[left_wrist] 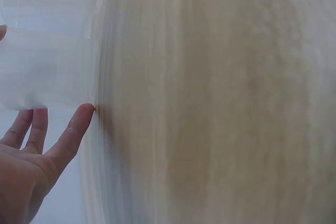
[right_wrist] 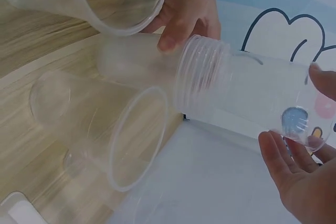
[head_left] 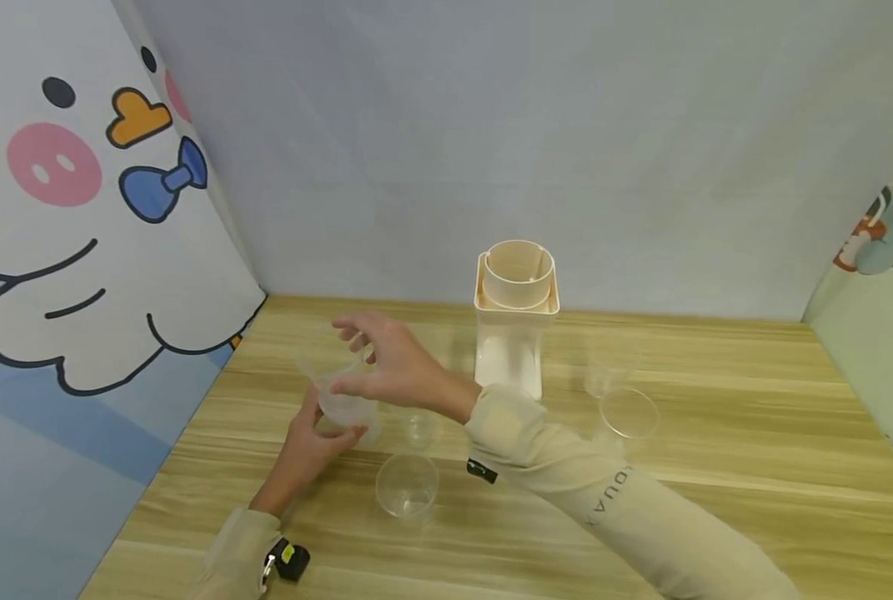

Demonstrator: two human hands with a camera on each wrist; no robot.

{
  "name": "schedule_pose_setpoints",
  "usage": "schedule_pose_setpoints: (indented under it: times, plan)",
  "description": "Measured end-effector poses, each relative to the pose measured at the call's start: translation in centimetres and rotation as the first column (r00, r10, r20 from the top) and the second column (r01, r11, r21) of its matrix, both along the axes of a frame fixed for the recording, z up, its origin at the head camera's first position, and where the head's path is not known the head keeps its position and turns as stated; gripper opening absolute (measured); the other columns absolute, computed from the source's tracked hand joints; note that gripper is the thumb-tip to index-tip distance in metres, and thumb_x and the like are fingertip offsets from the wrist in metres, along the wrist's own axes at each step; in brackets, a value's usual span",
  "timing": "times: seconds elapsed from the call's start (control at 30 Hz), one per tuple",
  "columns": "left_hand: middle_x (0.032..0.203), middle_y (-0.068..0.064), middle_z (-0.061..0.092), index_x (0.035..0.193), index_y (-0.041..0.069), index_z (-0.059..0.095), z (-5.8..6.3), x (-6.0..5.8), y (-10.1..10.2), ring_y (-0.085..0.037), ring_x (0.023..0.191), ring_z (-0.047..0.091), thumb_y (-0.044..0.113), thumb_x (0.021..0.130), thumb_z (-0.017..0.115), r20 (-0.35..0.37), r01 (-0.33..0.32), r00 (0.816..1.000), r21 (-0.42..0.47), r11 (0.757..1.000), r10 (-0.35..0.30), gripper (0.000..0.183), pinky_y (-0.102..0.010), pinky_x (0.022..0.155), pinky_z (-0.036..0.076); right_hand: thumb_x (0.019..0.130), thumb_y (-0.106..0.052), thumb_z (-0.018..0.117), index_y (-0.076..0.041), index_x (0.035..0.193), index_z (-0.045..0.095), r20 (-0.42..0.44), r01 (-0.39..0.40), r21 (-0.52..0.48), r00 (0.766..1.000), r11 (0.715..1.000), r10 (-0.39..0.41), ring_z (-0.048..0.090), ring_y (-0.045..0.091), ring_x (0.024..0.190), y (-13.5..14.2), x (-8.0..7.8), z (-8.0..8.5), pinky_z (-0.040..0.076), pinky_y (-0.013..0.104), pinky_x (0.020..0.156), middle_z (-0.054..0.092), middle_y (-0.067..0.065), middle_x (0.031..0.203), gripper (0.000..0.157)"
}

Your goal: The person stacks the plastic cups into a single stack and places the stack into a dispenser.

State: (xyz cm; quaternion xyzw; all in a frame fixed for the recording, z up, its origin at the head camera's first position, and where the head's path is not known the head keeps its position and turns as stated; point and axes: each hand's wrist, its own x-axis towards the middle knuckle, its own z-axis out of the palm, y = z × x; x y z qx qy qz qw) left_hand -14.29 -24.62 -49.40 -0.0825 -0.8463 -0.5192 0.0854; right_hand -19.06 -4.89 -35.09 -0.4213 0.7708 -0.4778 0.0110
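Clear upper cup (right_wrist: 262, 93) part-way inside a cup stack (right_wrist: 163, 69), to the left of the cream stand (head_left: 509, 333).
From this side of the room, the left hand (head_left: 307, 450) is seen gripping the cup stack low on its body; the right hand (head_left: 393, 362) is curved around the upper cup near its mouth. Step in hand, as judged: separating or nesting the upper cup; which of the two cannot be told from here. The next move calls for a firm left grip, with the right hand guiding the cup in line with the stack so its thin wall does not bind. Left of the stand and nearer the person is a front cup (head_left: 408, 492); a second cup (right_wrist: 94, 119) stands beyond it. Right of the stand are a near cup (head_left: 629, 412) and a far cup (head_left: 604, 367).
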Motion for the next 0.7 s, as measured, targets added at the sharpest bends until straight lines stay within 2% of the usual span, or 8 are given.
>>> schedule_pose_setpoints:
  times: [0.17, 0.3, 0.53, 0.7]
  plan:
    - [0.121, -0.016, 0.056, 0.137, 0.011, 0.035, 0.0, 0.0, -0.1, -0.02, 0.105, 0.052, 0.006, 0.077, 0.077, -0.009, 0.008, 1.0, -0.009, 1.0, -0.008, 0.073, -0.045, 0.085, 0.046, 0.075, -0.014, 0.08, 0.002, 0.131, 0.048, -0.004, 0.022, 0.026, 1.0, 0.999, -0.022, 0.058, 0.024, 0.1, -0.6, -0.4, -0.7, 0.05, 0.024, 0.077, 0.058, 0.017, 0.117, 0.067]
    - [0.127, -0.012, 0.053, 0.135, 0.012, 0.037, -0.1, 0.0, -0.2, -0.019, 0.11, 0.049, 0.01, 0.079, 0.077, 0.016, 0.002, 1.0, -0.014, 1.0, -0.002, 0.069, -0.045, 0.092, 0.042, 0.076, -0.017, 0.08, 0.001, 0.134, 0.046, 0.0, 0.031, 0.097, 1.0, 0.995, -0.031, 0.057, 0.024, 0.103, -1.0, -0.2, -1.2, 0.049, 0.025, 0.079, 0.057, 0.014, 0.12, 0.069]
    - [0.133, -0.012, 0.048, 0.138, 0.01, 0.036, 0.1, 0.1, -0.2, -0.023, 0.121, 0.043, 0.014, 0.08, 0.077, 0.017, 0.015, 1.0, 0.001, 1.0, -0.015, 0.071, -0.048, 0.097, 0.037, 0.078, -0.022, 0.079, 0.003, 0.136, 0.044, -0.092, 0.08, 0.273, 0.994, 0.959, -0.057, 0.052, 0.022, 0.116, -1.2, 0.2, -2.5, 0.041, 0.027, 0.097, 0.053, 0.013, 0.13, 0.073]
    - [0.13, -0.01, 0.05, 0.139, 0.011, 0.036, 0.0, 0.1, -0.2, -0.019, 0.117, 0.045, 0.013, 0.08, 0.077, 0.007, 0.016, 1.0, 0.008, 1.0, -0.016, 0.072, -0.044, 0.096, 0.039, 0.079, -0.022, 0.078, 0.004, 0.134, 0.046, -0.076, 0.091, 0.322, 0.995, 0.943, -0.07, 0.047, 0.024, 0.124, -1.1, 0.3, -3.1, 0.036, 0.03, 0.103, 0.052, 0.014, 0.133, 0.068]
